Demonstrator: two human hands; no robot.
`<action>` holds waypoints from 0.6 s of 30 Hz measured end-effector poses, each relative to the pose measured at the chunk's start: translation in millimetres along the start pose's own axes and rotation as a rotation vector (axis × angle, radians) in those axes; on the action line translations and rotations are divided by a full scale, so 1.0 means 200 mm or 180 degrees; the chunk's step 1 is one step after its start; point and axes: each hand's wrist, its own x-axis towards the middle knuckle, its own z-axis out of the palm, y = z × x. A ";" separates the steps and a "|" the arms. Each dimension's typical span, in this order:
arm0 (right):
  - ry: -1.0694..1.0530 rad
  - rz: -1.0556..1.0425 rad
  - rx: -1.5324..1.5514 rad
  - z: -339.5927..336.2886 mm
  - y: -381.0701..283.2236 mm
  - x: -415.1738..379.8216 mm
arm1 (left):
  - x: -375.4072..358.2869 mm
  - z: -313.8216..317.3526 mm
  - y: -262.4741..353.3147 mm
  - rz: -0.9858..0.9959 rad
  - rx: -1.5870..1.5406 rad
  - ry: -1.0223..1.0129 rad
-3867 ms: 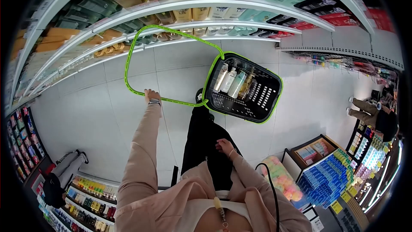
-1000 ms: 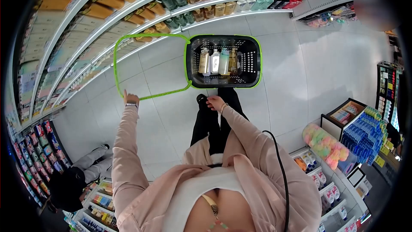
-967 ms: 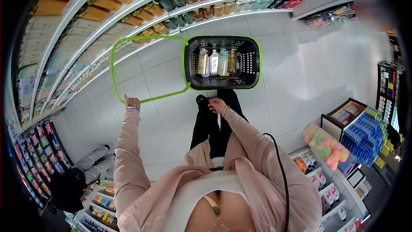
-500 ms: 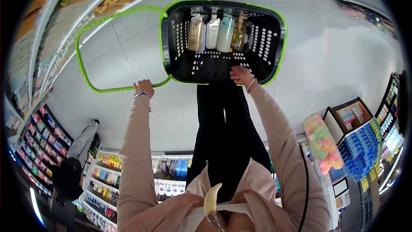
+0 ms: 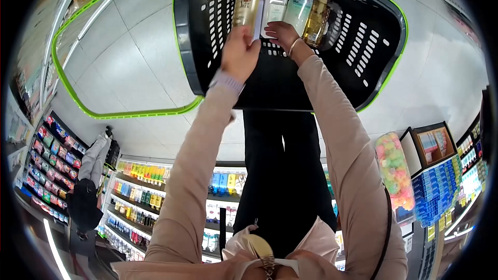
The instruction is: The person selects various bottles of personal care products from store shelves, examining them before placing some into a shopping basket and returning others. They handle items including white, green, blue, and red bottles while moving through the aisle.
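Note:
A black shopping basket (image 5: 280,83) with green trim lies before me, its inside facing me. Side by side in it are a gold pump bottle (image 5: 246,5), a white pump bottle (image 5: 276,8), a pale green bottle (image 5: 299,10) and an amber pump bottle (image 5: 316,21). My left hand (image 5: 240,54), slightly blurred, reaches to the lower end of the gold bottle, thumb apart from the fingers. Over the base of the white bottle, my right hand (image 5: 284,36) has its fingers stretched out. The green basket handle (image 5: 129,115) is swung out to the left.
Shelves of bottles (image 5: 140,194) stand behind my legs. At the left, a person (image 5: 85,202) in dark top and grey trousers is near a rack of packets (image 5: 54,166). On the right are a bag of pastel puffs (image 5: 394,168) and stacked blue boxes (image 5: 436,192).
My left hand has left the basket handle and moved into the basket by the gold bottle. My right hand has reached further in, to the white bottle. The basket appears closer.

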 end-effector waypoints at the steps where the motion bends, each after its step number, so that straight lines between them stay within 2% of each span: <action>1: -0.0141 -0.0447 -0.0621 -0.03 0.03 0.11 | 0.11 0.13 -0.16 0.0146 0.0572 0.0223; 2: -0.0282 -0.0888 -0.1249 -0.06 0.04 0.20 | 0.18 0.19 -0.20 0.0088 0.0974 0.0383; 3: -0.0230 -0.0776 -0.1128 -0.06 0.03 0.26 | 0.31 0.27 -0.35 0.0146 0.1464 0.0294; 5: -0.0329 -0.0934 -0.1002 -0.07 0.01 0.32 | 0.50 0.42 -0.77 0.0134 0.1797 0.0313; 6: -0.0499 -0.1048 -0.0773 -0.07 0.00 0.33 | 0.53 0.42 -0.87 -0.0041 0.1518 0.0240; 7: -0.0486 -0.1019 -0.0888 -0.06 -0.01 0.35 | 0.55 0.40 -0.87 -0.0047 0.1484 0.0235; 9: -0.0826 -0.1344 -0.0798 -0.12 0.08 0.48 | 0.54 0.30 -0.75 -0.0923 0.0427 -0.0158; 11: -0.0860 -0.1293 -0.0793 -0.10 0.12 0.50 | 0.53 0.29 -0.77 -0.0957 0.0473 -0.0201; 13: -0.0901 -0.1257 -0.0775 -0.03 0.14 0.49 | 0.54 0.30 -0.83 -0.0702 -0.0078 -0.0314; 14: -0.0545 -0.0971 -0.0606 0.04 0.11 0.43 | 0.55 0.32 -0.82 -0.0531 0.0216 -0.0412; 15: -0.0192 -0.0684 -0.0444 0.10 0.07 0.38 | 0.52 0.34 -0.80 -0.0645 0.0154 -0.0388; 16: -0.0096 -0.0966 -0.0103 0.08 0.17 0.47 | 0.50 0.36 -0.78 -0.0532 0.0291 -0.0376; 18: -0.0002 -0.1082 -0.0059 0.04 0.22 0.47 | 0.43 0.44 -0.77 -0.0502 0.0748 -0.0144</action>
